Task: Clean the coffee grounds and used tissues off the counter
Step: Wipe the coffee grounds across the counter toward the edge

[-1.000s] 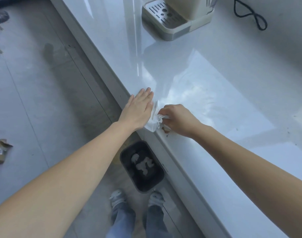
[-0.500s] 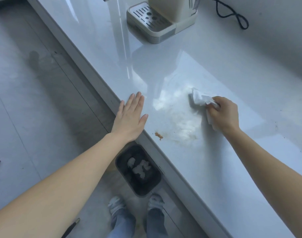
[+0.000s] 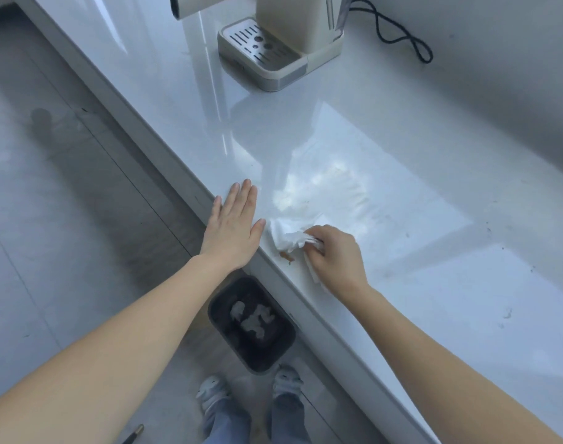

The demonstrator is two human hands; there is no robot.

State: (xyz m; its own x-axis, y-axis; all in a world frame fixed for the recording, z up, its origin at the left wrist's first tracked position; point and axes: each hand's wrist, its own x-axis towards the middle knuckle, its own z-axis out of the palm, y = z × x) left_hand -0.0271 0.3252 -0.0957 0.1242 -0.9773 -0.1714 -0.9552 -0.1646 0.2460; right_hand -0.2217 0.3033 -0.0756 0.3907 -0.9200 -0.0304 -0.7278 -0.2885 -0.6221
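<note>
One crumpled white tissue [image 3: 289,237] is pinched in the curled right hand [image 3: 333,256] and pressed onto the counter [image 3: 401,149] near its edge, beside one brown clump, seemingly coffee grounds [image 3: 286,256]. The left hand [image 3: 232,227] is held flat, fingers spread, at the edge.

On the counter [image 3: 401,174], the coffee machine [image 3: 283,43] stands behind the tissue [image 3: 285,237]; the bin [image 3: 251,325] sits below its edge.

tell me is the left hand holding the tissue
No, the left hand lies flat and open at the counter edge; the right hand grips the tissue.
</note>
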